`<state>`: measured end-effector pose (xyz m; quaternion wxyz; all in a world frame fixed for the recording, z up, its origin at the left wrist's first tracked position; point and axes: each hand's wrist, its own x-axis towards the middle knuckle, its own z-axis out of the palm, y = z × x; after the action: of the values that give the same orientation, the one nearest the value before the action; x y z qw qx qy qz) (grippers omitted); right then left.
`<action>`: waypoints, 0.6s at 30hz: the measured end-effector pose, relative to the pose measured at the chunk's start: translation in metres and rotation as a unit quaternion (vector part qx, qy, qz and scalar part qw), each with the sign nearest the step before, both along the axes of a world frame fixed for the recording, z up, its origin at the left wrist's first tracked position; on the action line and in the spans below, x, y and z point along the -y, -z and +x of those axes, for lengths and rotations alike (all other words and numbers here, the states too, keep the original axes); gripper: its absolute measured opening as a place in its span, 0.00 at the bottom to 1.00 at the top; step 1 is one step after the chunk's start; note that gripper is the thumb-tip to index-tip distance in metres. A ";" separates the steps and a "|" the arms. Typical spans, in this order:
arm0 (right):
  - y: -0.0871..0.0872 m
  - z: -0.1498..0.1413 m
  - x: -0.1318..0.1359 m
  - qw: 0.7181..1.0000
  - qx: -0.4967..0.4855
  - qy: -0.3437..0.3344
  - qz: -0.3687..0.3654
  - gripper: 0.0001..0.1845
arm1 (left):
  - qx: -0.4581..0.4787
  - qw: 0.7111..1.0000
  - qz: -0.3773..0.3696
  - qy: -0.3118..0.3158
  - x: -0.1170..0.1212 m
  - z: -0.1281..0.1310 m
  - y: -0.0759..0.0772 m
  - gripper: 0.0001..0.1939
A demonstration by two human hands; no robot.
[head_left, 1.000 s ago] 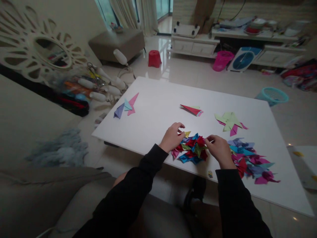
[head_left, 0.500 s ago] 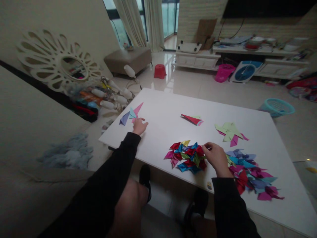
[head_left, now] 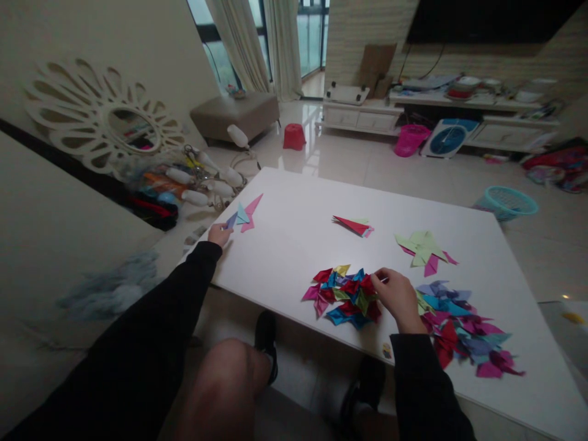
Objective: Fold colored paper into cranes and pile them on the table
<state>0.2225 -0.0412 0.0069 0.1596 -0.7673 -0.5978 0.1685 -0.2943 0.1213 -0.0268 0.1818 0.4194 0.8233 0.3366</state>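
At the left end of the white table (head_left: pixel 285 245), my left hand (head_left: pixel 220 235) has its fingers closed on the edge of a purple folded paper (head_left: pixel 232 220). Right beside that lie a light blue folded paper (head_left: pixel 242 214) and a pink one (head_left: pixel 252 211). My right hand (head_left: pixel 399 296) rests at the right side of a pile of shiny folded paper pieces (head_left: pixel 342 293), thumb and finger pinched at a red origami piece (head_left: pixel 368 284) on it. The fingertips partly hide what they grip.
A second pile of origami (head_left: pixel 468 331) lies right of my right hand. Beyond it is a pale green folded paper (head_left: pixel 422 246) over pink ones. Slim red folded papers (head_left: pixel 351 225) lie mid-table. A lamp with white shades (head_left: pixel 220 184) stands past the left edge.
My left hand has moved left and toward me, from beside the pink paper to the purple one, and its fingers have closed. My right hand stays at the shiny pile.
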 end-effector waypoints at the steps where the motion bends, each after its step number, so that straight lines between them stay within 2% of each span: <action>1: 0.000 0.000 0.000 1.000 0.000 -0.001 0.002 0.16 | 0.015 1.000 0.015 -0.012 0.001 0.003 -0.003 0.10; 4: 0.002 -0.001 0.000 1.000 -0.007 -0.004 0.011 0.16 | 0.060 0.996 0.059 -0.039 0.010 0.024 -0.015 0.10; 6: 0.003 -0.002 -0.002 0.999 -0.028 -0.007 0.024 0.16 | 0.131 0.986 0.094 -0.034 0.023 0.053 -0.025 0.10; 8: 0.003 -0.006 -0.003 0.997 -0.065 -0.019 0.046 0.16 | 0.326 0.931 0.161 -0.014 0.041 0.095 -0.035 0.10; 10: 0.001 -0.011 -0.005 0.989 -0.119 -0.027 0.082 0.18 | 0.464 0.870 0.167 0.018 0.064 0.147 -0.043 0.09; 14: -0.009 -0.025 -0.008 0.951 -0.283 -0.002 0.123 0.25 | 0.672 0.735 0.052 0.078 0.113 0.248 -0.051 0.09; 16: -0.013 -0.031 -0.008 0.917 -0.382 0.009 0.111 0.27 | 0.734 0.669 -0.021 0.113 0.131 0.283 -0.051 0.10; 18: -0.014 -0.035 -0.007 0.875 -0.473 0.012 0.104 0.26 | 0.763 0.624 -0.081 0.146 0.141 0.302 -0.049 0.10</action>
<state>0.1873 -0.0345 0.0206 0.5040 -0.5824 -0.4553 0.4467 0.0080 -0.0201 0.0221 0.8250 0.1106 0.3411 0.4368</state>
